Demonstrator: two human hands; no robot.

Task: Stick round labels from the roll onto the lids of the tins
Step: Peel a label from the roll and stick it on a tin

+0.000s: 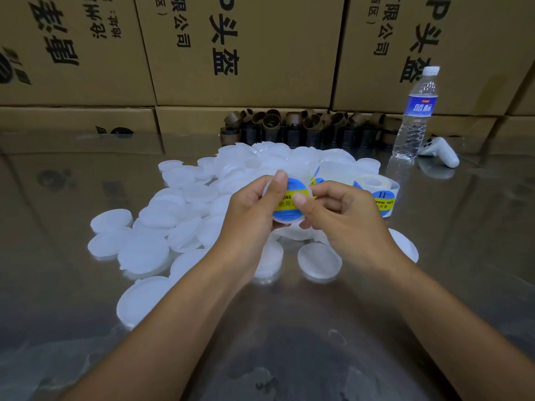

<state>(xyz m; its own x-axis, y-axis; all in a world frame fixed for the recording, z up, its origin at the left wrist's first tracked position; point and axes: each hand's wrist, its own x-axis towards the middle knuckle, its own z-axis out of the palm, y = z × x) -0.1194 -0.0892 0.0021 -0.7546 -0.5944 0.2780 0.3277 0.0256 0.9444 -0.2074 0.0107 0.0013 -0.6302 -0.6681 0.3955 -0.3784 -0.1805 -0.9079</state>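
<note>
Left hand (pixel 251 211) and right hand (pixel 343 217) pinch one labelled lid (pixel 293 192) between them.

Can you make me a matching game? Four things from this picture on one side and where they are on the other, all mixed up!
Things:
1. water bottle
2. roll of labels
3. labelled lid
4. cardboard tubes

Places:
A. crowded along the foot of the cartons
B. held by the left hand and right hand
C. standing upright at the far right of the table
D. just past the right hand's knuckles

Pairs: 1-C, 2-D, 3-B, 4-A
</note>
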